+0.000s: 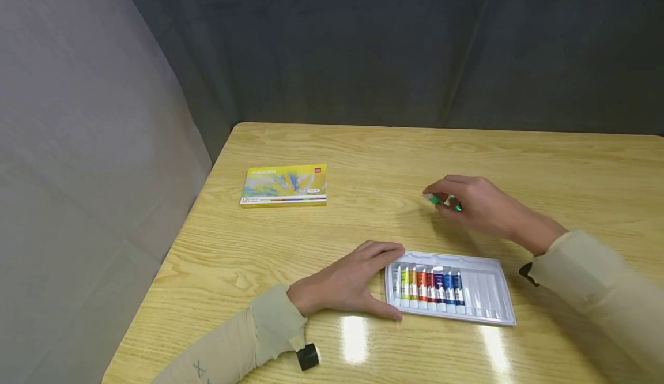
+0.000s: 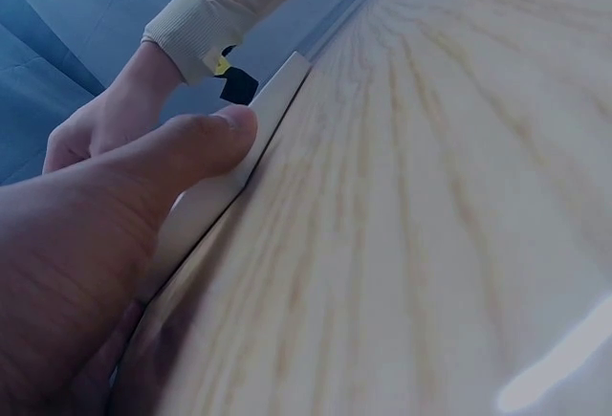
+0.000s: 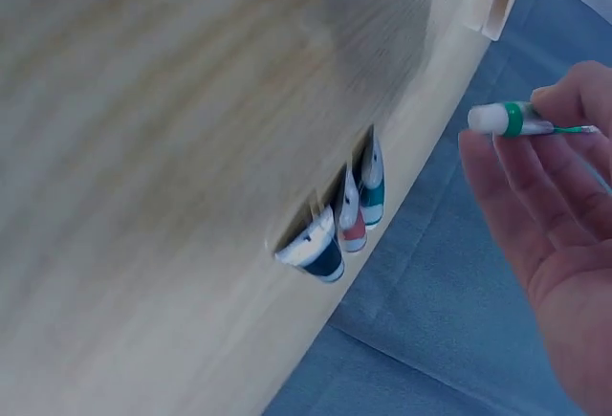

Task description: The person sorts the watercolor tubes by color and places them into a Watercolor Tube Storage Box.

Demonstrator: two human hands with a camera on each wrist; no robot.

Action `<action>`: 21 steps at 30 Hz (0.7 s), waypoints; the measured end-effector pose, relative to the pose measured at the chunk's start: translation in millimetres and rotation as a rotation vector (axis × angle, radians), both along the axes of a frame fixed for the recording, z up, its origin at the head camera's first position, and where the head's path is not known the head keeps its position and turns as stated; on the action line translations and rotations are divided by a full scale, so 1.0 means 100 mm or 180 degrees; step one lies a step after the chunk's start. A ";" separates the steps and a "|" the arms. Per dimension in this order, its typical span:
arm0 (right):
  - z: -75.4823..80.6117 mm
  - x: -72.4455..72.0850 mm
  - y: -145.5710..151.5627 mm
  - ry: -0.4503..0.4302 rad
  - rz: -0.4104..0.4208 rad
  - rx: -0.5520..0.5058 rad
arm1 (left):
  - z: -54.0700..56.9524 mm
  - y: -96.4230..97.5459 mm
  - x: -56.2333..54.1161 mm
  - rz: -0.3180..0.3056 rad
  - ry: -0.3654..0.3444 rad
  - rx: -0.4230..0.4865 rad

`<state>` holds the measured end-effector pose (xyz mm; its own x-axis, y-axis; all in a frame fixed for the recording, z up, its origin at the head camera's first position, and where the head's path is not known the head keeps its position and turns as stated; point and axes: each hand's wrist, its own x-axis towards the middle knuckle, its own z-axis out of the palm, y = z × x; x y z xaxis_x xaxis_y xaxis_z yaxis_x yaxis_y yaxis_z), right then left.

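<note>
My right hand (image 1: pixel 485 205) is above the table, pinching a small green paint tube (image 3: pixel 514 120) between thumb and fingers, its white cap pointing out. Below it, a white plastic tray (image 1: pixel 487 292) lies flat on the table. Several paint tubes (image 1: pixel 430 287), running from white and yellow through red and purple to blue, fill its left slots; the right slots are bare. My left hand (image 1: pixel 353 280) holds the tray's left end, thumb at the near edge and fingers at the far corner. In the left wrist view the thumb (image 2: pixel 215 143) presses on the tray's side wall (image 2: pixel 277 91).
Three more tubes, dark blue (image 3: pixel 320 251), reddish (image 3: pixel 352 223) and green (image 3: pixel 373 186), lie side by side on the wooden table in the right wrist view. A yellow paint box (image 1: pixel 284 185) sits farther back on the left. A dark curtain (image 1: pixel 363 49) hangs behind the table.
</note>
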<state>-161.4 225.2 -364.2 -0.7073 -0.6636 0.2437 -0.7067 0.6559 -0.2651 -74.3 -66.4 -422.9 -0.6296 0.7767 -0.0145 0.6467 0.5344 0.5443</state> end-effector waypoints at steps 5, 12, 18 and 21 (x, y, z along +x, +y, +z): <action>0.02 0.12 0.03 -0.0203 -0.0161 -0.0238 | 0.00 0.00 0.01 0.0014 0.0003 0.0006; 0.02 0.26 0.06 -0.0446 -0.0311 -0.0628 | 0.01 0.00 0.02 0.0044 0.0026 -0.0006; 0.01 0.38 0.09 -0.0660 -0.0450 -0.0869 | 0.02 0.01 0.02 0.0036 0.0036 0.0004; 0.00 0.44 0.12 -0.0774 -0.0523 -0.1003 | 0.02 0.01 0.02 0.0031 0.0038 -0.0001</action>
